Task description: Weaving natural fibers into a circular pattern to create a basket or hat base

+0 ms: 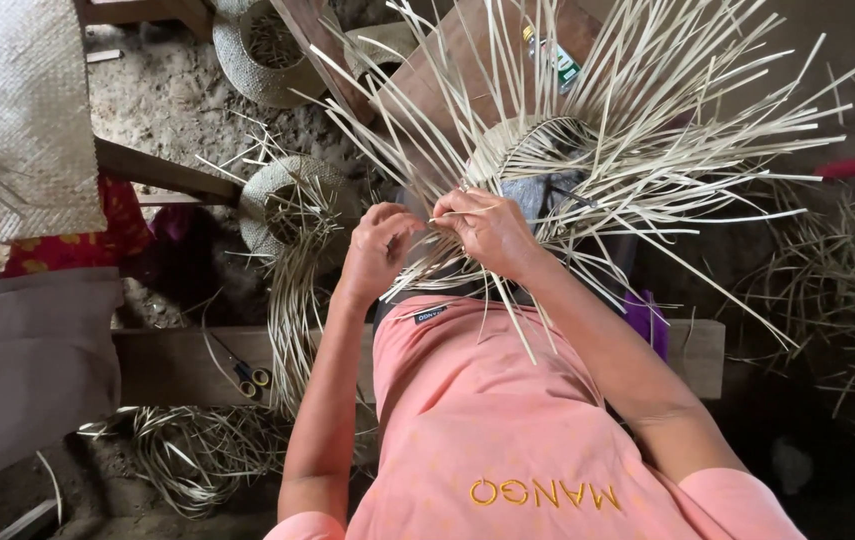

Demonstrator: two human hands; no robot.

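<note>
2 hands work at our half-woven basket (537, 150), held just above our lap; our left hand (375, 250) and right hand (487, 228) both pinch pale strips (647, 120). Loose ends hide the fingertips, and scissors (250, 376) lie dim on the plank (167, 365)

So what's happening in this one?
A person in a pink shirt is weaving pale straw strips into a half-made basket. Both hands pinch strips at its near edge, the left hand beside the right hand, and loose ends fan outward. Other woven pieces and scissors lie nearby.
</note>
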